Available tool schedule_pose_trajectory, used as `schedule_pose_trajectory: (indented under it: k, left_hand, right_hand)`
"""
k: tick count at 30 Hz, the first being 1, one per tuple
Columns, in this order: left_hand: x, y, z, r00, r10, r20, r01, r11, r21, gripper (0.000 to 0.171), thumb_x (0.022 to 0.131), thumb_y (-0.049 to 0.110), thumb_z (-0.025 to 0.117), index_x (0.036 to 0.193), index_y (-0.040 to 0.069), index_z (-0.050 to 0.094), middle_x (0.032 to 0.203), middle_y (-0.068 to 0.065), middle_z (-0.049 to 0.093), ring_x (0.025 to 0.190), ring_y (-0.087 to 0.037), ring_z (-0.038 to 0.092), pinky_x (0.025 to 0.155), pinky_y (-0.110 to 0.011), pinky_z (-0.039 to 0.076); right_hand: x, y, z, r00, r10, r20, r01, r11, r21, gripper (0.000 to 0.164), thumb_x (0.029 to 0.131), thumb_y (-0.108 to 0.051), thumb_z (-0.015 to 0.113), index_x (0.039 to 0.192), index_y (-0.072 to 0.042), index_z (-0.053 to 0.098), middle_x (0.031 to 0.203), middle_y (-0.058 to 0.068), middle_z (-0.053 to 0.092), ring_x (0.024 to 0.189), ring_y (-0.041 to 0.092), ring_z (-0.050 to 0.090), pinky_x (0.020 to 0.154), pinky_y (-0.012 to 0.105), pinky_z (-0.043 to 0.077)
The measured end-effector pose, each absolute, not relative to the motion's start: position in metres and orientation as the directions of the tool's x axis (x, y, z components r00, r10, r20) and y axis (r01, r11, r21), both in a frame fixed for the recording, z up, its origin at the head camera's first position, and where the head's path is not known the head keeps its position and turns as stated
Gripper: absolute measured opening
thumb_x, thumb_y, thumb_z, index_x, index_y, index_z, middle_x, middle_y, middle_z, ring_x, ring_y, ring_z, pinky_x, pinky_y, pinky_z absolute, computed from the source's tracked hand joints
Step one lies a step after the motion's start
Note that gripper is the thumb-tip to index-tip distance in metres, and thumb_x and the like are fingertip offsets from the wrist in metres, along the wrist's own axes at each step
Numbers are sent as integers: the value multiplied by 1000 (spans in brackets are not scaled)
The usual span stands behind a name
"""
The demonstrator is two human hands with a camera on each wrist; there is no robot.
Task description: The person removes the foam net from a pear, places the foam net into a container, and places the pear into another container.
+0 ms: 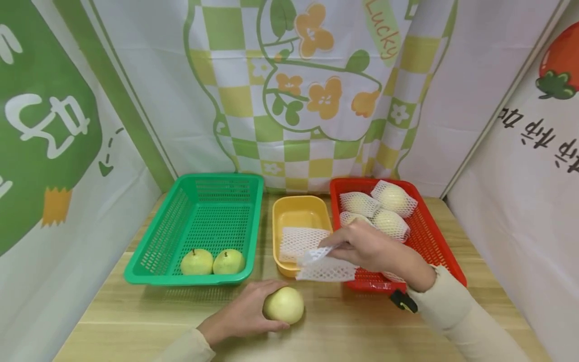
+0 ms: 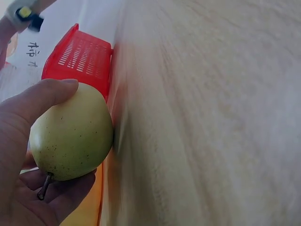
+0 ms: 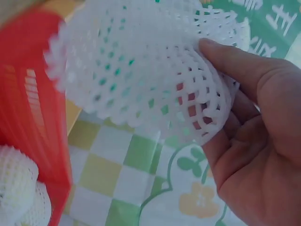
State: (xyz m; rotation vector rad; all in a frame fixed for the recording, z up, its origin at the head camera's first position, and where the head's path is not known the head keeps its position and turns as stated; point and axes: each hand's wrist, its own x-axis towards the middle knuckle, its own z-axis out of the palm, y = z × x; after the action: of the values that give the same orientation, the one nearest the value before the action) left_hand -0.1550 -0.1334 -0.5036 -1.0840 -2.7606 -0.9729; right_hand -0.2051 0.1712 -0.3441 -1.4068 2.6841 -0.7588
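My left hand [image 1: 248, 310] grips a pale yellow-green pear [image 1: 284, 305] at the front of the table, thumb and fingers around its sides. In the left wrist view the pear [image 2: 73, 134] shows its short brown stem, and its side lies against or very close to the tabletop. My right hand [image 1: 368, 247] pinches a white foam net sleeve [image 1: 330, 270] above the gap between the yellow bin and the red basket. This sleeve [image 3: 141, 70] hangs loose and holds no fruit in the right wrist view. Another foam net sleeve [image 1: 299, 242] lies in the yellow bin [image 1: 302, 202].
At the left stands a green basket [image 1: 190, 279] with two bare pears [image 1: 212, 262] near its front wall. A red basket [image 1: 436, 236] at the right holds several net-wrapped pears [image 1: 390, 223]. Behind them hangs a patterned curtain [image 1: 294, 146]. Bare wooden tabletop [image 1: 344, 322] shows in front.
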Motion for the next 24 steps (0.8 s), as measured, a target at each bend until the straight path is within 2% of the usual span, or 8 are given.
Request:
schedule_pose_trajectory:
  k: [3, 5, 9, 14, 17, 19, 24]
  left_hand:
    - [-154, -134, -504, -764, 604, 227, 616, 579, 535, 77, 78, 48, 91, 139, 10, 65, 130, 0, 74, 116, -17, 72, 97, -38, 60]
    - [-154, -134, -505, -766, 603, 223, 613, 581, 534, 77, 78, 48, 91, 140, 10, 65, 130, 0, 74, 116, -16, 72, 97, -38, 60]
    - [-153, -134, -505, -768, 603, 214, 607, 581, 543, 77, 79, 47, 91, 141, 10, 64, 131, 0, 74, 116, -15, 72, 97, -37, 60]
    - [-154, -134, -505, -766, 607, 212, 608, 574, 549, 77, 79, 45, 91, 141, 9, 64, 131, -1, 74, 116, -17, 72, 97, -35, 61]
    - [-154, -134, -505, -761, 613, 213, 613, 573, 544, 76, 80, 46, 90, 141, 8, 63, 132, -3, 74, 117, -18, 72, 97, -36, 61]
    - [-153, -135, -504, -759, 616, 210, 616, 575, 539, 76, 81, 47, 90, 141, 7, 63, 132, -3, 73, 118, -19, 71, 97, -36, 61]
    - [-152, -134, -503, -750, 628, 207, 622, 564, 543, 76, 82, 47, 89, 141, 5, 63, 132, -4, 73, 118, -20, 71, 97, -35, 61]
  right_hand:
    - [-228, 168, -338, -588, -762, 272, -794, 479, -375, 21, 92, -4, 79, 112, -9, 83, 105, 4, 83, 89, 10, 77, 76, 23, 64]
    - [-243, 164, -339, -578, -753, 316, -811, 485, -327, 21, 92, -5, 79, 113, -9, 83, 104, 4, 83, 84, 10, 76, 74, 25, 64]
    - [-274, 155, -348, -526, -745, 409, -849, 489, -201, 21, 94, -5, 77, 114, -8, 83, 106, 6, 83, 86, 17, 79, 76, 34, 66]
    - [-310, 144, -363, -522, -744, 417, -845, 516, -137, 23, 96, -5, 75, 118, -8, 81, 113, 9, 82, 101, 24, 79, 87, 41, 66]
    - [-329, 136, -376, -516, -752, 410, -846, 523, -104, 24, 97, -5, 73, 120, -9, 81, 115, 8, 81, 105, 25, 78, 89, 42, 65]
    - [-339, 132, -385, -484, -768, 420, -856, 515, -45, 24, 96, -4, 73, 119, -10, 81, 114, 8, 82, 103, 27, 79, 87, 43, 65]
    - [-355, 128, -408, -376, -814, 444, -860, 484, 160, 25, 96, -6, 72, 119, -10, 79, 104, 6, 83, 82, 28, 78, 73, 43, 65]
